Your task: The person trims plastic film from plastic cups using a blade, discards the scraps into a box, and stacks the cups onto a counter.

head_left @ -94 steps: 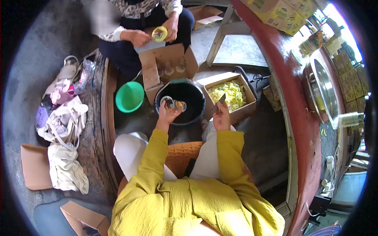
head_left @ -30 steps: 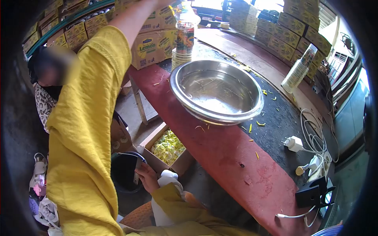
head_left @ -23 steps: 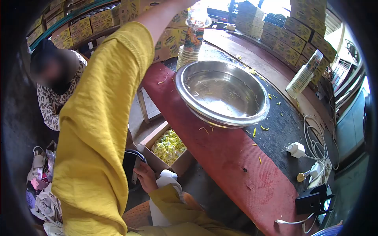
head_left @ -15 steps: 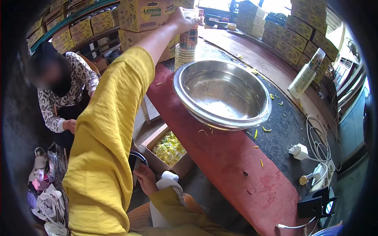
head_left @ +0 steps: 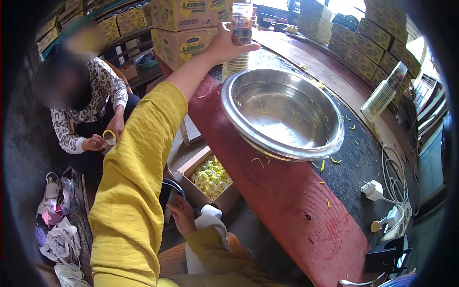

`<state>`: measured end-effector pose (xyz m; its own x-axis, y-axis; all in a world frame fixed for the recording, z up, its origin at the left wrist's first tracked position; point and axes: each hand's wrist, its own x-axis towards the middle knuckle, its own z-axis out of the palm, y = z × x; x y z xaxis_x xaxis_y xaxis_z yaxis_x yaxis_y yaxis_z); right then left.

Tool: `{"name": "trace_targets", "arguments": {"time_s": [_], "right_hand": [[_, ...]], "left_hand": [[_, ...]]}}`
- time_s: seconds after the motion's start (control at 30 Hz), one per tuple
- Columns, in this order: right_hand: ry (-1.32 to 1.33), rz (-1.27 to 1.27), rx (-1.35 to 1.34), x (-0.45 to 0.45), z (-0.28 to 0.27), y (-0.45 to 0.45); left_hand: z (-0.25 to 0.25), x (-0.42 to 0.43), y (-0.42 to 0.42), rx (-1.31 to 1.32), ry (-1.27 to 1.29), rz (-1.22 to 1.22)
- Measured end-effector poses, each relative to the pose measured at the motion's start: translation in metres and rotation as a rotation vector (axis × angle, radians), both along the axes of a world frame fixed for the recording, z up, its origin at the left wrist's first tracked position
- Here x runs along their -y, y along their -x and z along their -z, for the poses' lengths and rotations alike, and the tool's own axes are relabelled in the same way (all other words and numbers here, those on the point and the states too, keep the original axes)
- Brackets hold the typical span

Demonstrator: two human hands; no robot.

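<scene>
My left hand [head_left: 231, 47] reaches far forward and is closed round a tall stack of printed plastic cups [head_left: 242, 24], thumb stretched across its near side. The lower cups of the stack [head_left: 234, 66] look clear and ribbed. Just in front of them sits a wide steel basin [head_left: 282, 112] with yellow scraps in it. Low by my lap, my right hand [head_left: 181, 216] has its fingers apart beside a dark object with a blue edge [head_left: 168, 197], whose kind I cannot make out. Whether the fingers touch it is unclear.
A carton [head_left: 205, 182] of yellow-and-white pieces stands below the table's red mat [head_left: 287, 205]. At left, a co-worker [head_left: 93, 110] holds a small yellow-rimmed cup [head_left: 110, 137]. Lemon boxes [head_left: 191, 45], a leaning cup stack [head_left: 382, 93], and cables with a plug [head_left: 372, 190] are around.
My left hand has slid down from the stack's top to lower on its side. My right fingers have loosened. The co-worker's cup has come into view, and the whole view has shifted slightly.
</scene>
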<state>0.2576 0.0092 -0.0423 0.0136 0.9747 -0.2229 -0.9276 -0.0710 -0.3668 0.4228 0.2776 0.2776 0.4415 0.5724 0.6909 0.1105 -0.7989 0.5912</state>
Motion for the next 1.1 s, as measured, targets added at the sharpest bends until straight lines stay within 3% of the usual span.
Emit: {"name": "trace_targets", "arguments": {"time_s": [0.07, 0.1, 0.2, 0.33, 0.4, 0.47, 0.53, 0.67, 0.8, 0.93, 0.97, 1.1], "right_hand": [[0.003, 0.017, 0.005, -0.002, 0.0, -0.001], [0.005, 0.027, 0.012, -0.003, -0.001, -0.003], [-0.013, 0.059, 0.046, -0.007, -0.001, -0.007], [-0.023, 0.112, 0.12, -0.01, 0.012, -0.002], [0.027, 0.131, 0.096, -0.01, 0.007, 0.0], [0.008, 0.128, 0.121, -0.01, -0.001, 0.004], [0.018, 0.119, 0.209, -0.01, 0.012, 0.01], [-0.017, 0.101, 0.327, -0.015, 0.028, 0.021], [0.039, 0.089, 0.363, -0.017, 0.031, 0.027], [0.035, 0.063, 0.403, -0.017, 0.035, 0.032], [0.022, 0.063, 0.403, -0.017, 0.034, 0.032], [0.021, 0.03, 0.479, -0.02, 0.029, 0.029]], "left_hand": [[-0.009, 0.03, 0.011, 0.049, 0.011, -0.004], [-0.009, 0.028, 0.017, -0.007, -0.085, -0.171], [0.006, 0.015, 0.039, 0.172, -0.248, -0.136], [0.01, 0.07, 0.11, 0.546, -0.124, 0.006], [0.011, 0.1, 0.169, 0.507, -0.004, 0.099], [0.013, 0.185, 0.198, 0.559, 0.165, 0.223], [0.025, 0.242, 0.227, 0.499, 0.264, 0.477], [0.04, 0.318, 0.261, 0.519, 0.168, 0.909], [0.016, 0.362, 0.296, 0.477, 0.201, 0.926], [0.012, 0.382, 0.327, 0.499, 0.074, 0.983], [0.008, 0.389, 0.337, 0.478, 0.175, 0.947], [0.005, 0.402, 0.359, 0.482, 0.023, 0.8]]}}
